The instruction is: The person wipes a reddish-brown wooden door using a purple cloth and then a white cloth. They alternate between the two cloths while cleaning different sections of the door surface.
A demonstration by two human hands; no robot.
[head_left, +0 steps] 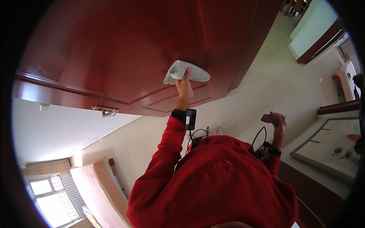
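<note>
My left hand (184,86) is closed on a folded white cloth (197,73) with a scalloped edge. The cloth lies over the face of a glossy dark-red panelled door (148,49); whether it presses on the surface I cannot tell for sure. Lower down and to the right, my right hand (280,128) grips a folded purple cloth (270,118), held away from the door over the floor. Both wrists carry dark strapped devices with black cables.
A metal lever handle (105,111) juts from the door's edge. Pale tiled floor (251,95) runs past the door. At the right, a framed picture (327,146) stands beside a dark-red ledge. A pink-covered piece of furniture (97,186) and a bright window (53,199) are lower left.
</note>
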